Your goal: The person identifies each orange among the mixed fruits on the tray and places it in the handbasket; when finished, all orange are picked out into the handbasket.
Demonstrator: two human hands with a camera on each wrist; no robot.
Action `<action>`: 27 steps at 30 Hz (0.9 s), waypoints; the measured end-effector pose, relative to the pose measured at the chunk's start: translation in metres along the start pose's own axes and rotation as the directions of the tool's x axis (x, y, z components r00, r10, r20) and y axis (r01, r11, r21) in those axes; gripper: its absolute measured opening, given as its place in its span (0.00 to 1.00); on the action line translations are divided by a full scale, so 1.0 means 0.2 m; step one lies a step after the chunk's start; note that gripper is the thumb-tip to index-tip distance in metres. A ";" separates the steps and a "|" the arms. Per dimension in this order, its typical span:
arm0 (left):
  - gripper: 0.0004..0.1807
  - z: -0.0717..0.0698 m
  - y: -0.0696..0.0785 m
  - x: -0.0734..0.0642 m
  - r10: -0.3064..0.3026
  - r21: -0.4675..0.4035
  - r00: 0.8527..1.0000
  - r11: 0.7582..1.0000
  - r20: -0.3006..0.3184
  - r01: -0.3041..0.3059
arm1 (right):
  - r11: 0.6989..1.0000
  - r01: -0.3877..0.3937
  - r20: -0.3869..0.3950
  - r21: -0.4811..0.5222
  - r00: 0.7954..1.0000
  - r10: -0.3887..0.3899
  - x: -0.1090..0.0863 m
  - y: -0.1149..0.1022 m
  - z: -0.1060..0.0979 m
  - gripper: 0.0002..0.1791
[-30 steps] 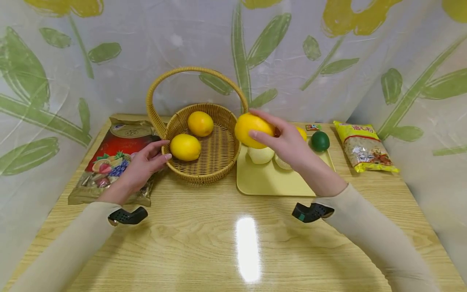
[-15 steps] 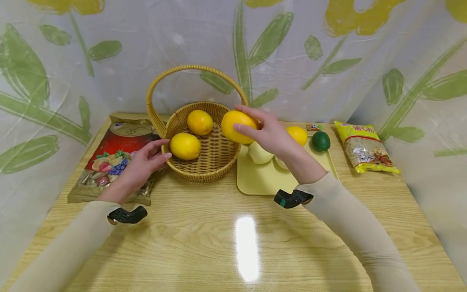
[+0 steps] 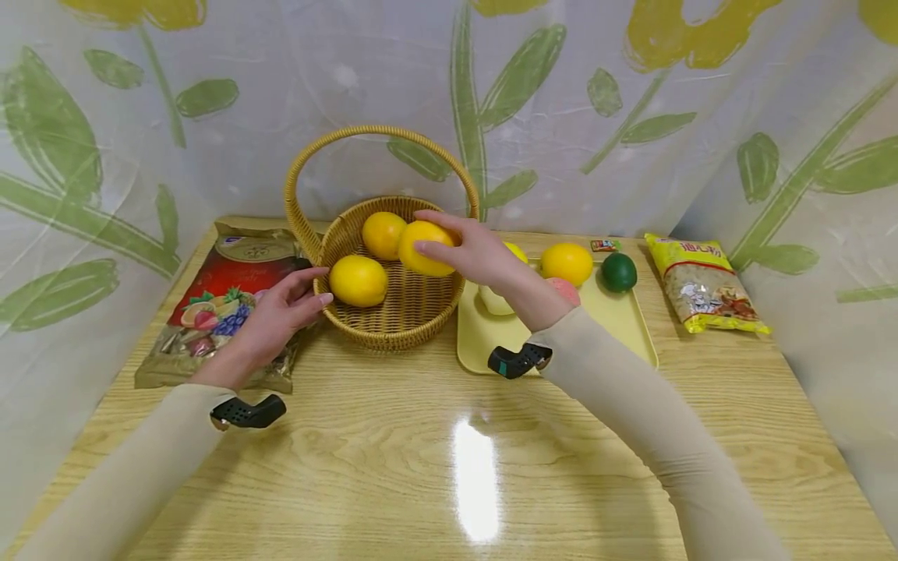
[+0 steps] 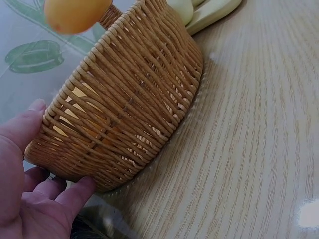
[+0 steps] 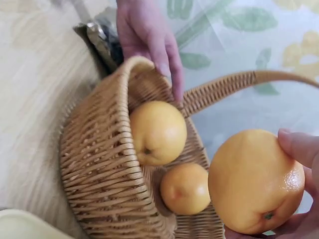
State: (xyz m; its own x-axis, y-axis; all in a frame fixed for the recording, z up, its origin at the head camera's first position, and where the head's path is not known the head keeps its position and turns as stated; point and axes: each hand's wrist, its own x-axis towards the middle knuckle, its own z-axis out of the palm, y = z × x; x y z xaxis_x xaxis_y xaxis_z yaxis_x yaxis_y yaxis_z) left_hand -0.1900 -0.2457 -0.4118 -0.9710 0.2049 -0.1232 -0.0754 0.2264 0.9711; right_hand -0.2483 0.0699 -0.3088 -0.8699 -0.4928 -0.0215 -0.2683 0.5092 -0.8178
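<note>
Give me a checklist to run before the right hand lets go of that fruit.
Held fruit gripped by right hand: ok, thumb and fingers around it.
Basket braced by left hand: ok, thumb and fingers touch it.
Room beside front fruit and back fruit: ok, bare weave shows.
Held fruit lowered to basket floor: not ok, it's held above.
Right hand clear of handle: cannot tell.

Closed in at the back and both sides by pale, slightly glossy sheeting (image 3: 295, 70), creased in places and printed with big yellow flowers (image 3: 659, 39), green stems (image 3: 466, 117) and green leaves (image 3: 522, 70). Furnished with a light wood-grain tabletop (image 3: 351, 467), and lit brightly enough to leave an elongated white glare (image 3: 475, 483) on its near half
</note>
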 end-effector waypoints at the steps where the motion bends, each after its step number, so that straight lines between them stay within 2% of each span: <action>1: 0.37 0.00 0.00 0.00 -0.001 0.004 1.000 1.000 0.000 0.001 | 1.000 -0.005 -0.002 -0.005 1.000 0.005 0.03 0.00 0.01 0.30; 5: 0.37 0.00 0.00 0.00 -0.007 0.012 1.000 1.000 -0.004 0.007 | 1.000 -0.020 0.002 -0.016 1.000 0.020 0.13 -0.01 0.04 0.31; 9: 0.37 0.00 0.00 0.00 -0.011 0.010 1.000 1.000 -0.009 0.011 | 0.998 -0.049 0.086 -0.033 0.995 0.052 0.22 -0.02 0.07 0.30; 13: 0.37 0.00 0.00 0.00 -0.011 0.009 1.000 1.000 -0.010 0.011 | 0.987 -0.062 0.232 -0.149 0.968 0.096 0.28 -0.01 0.09 0.30; 15: 0.37 0.00 0.00 0.00 -0.010 0.007 1.000 1.000 -0.008 0.010 | 0.978 -0.072 0.281 -0.195 0.951 0.126 0.30 0.00 0.10 0.29; 20: 0.37 0.00 0.00 0.00 -0.010 0.002 1.000 1.000 -0.005 0.010 | 0.964 -0.114 0.283 -0.240 0.942 0.182 0.34 0.03 0.12 0.29; 27: 0.37 0.00 0.01 0.00 -0.014 -0.003 1.000 1.000 -0.004 0.014 | 0.970 -0.167 0.264 -0.175 0.941 0.210 0.37 0.09 0.13 0.29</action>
State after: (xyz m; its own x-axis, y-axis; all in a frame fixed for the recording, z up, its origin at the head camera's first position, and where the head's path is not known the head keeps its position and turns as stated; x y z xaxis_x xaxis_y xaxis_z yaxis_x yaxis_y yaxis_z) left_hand -0.1894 -0.2458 -0.4100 -0.9708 0.1980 -0.1355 -0.0892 0.2262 0.9700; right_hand -0.3068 0.0237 -0.3408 -0.7657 -0.5436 -0.3439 -0.1873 0.6999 -0.6893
